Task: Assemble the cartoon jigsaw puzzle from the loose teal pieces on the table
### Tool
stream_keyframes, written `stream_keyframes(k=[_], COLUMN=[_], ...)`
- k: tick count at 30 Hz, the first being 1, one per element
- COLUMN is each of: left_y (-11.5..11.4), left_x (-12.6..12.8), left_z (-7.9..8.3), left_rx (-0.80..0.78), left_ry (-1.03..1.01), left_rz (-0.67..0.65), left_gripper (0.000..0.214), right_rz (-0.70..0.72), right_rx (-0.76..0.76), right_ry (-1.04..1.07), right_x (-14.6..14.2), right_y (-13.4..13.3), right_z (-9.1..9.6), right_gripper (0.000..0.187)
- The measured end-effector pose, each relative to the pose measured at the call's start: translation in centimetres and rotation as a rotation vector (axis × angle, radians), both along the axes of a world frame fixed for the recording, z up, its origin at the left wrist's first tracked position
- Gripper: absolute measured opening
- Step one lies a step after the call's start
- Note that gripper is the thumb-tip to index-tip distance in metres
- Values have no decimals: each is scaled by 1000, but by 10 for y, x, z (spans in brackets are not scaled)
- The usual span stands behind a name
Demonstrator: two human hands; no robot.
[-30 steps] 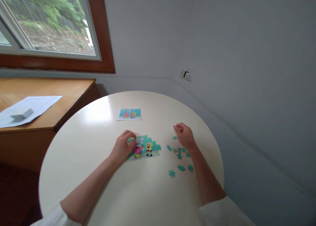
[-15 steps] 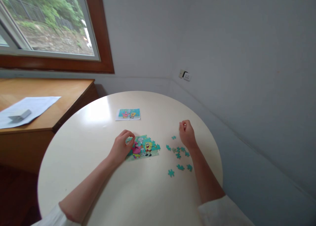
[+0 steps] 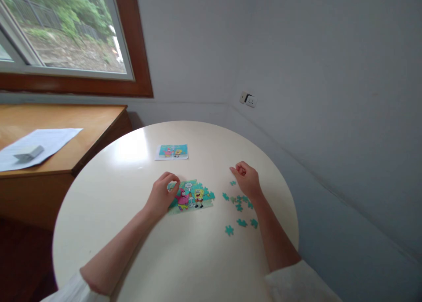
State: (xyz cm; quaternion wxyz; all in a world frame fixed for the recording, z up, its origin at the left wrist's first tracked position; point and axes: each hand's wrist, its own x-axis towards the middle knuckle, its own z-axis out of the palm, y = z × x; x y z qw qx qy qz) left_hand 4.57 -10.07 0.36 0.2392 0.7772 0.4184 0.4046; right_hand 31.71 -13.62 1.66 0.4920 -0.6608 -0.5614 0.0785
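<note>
A partly assembled jigsaw puzzle (image 3: 189, 196) with cartoon figures lies on the round table, its right edge stepped. My left hand (image 3: 164, 190) rests over the puzzle's left end, thumb and forefinger curved together in a pinch. Whatever is between those fingertips, if anything, is hidden. Several loose teal jigsaw pieces (image 3: 239, 207) are scattered to the right of the puzzle. Just beyond them hovers my right hand (image 3: 247, 176), fingers curled in and thumb pointing left; I cannot make out what they hold. One loose piece (image 3: 232, 183) lies close under that hand.
A picture card (image 3: 173, 151) showing similar cartoon figures lies farther back on the white round table (image 3: 148, 253). At left stands a wooden desk (image 3: 99, 117) with paper sheets (image 3: 56, 139) and a small pale block (image 3: 29, 153). Walls close off the back and right.
My right hand has turned and shifted slightly left, its thumb now stretched out from the earlier fist. My left hand stays on the puzzle.
</note>
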Motion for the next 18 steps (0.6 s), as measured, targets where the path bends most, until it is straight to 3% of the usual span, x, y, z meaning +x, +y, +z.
stream_keyframes(k=[5,10,18], left_y=[0,0,2], left_x=[0,0,-1], left_z=[2,3,2], left_rx=[7,26,-5], left_ry=[-18,-34,-53], left_rz=[23,48,74], left_gripper=[10,11,10], right_rz=[20,-54,-39], right_rx=[0,-46,-87], right_ry=[-1,56,-42], right_x=[-2,-3,-5], right_y=[0,0,1], right_z=[-1,-1,-3], right_gripper=[26,35,52])
